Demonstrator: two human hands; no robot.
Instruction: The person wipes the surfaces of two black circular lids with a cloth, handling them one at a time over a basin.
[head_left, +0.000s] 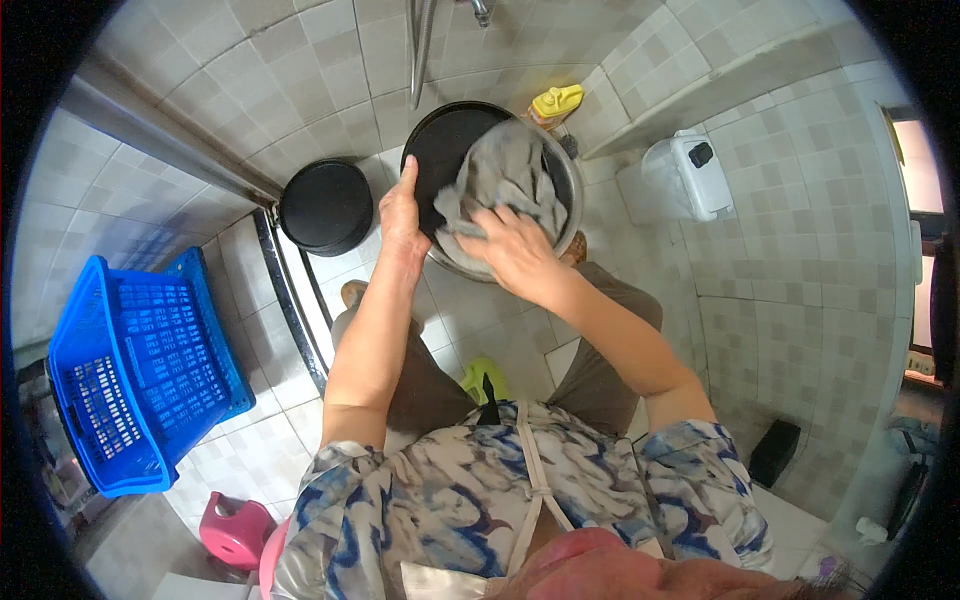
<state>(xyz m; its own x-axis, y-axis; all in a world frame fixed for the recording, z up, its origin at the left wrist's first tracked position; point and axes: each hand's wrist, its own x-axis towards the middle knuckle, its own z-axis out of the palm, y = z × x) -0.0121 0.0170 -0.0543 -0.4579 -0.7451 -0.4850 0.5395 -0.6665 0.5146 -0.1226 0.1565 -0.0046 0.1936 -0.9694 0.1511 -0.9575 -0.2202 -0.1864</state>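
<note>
My left hand (403, 214) grips the near left edge of a black round tray (439, 142), its thumb pointing up along the rim. The tray sits tilted in or over a round metal basin (574, 176); how far down it reaches is hidden. A wet-looking grey cloth (510, 161) is bunched across the tray's right side. Slightly blurred, my right hand (517, 251) holds the near part of this cloth, fingers spread into its folds. Left of the basin stands a stack of similar black round trays (326, 206) on the tiled floor.
A yellow bottle (556, 103) stands behind the basin, below a tap (481, 12) and a metal hose (421, 52). Leftward, past a raised door track (296, 292), are a blue plastic basket (161, 352) and a pink stool (236, 531). A white bin (703, 176) is at right.
</note>
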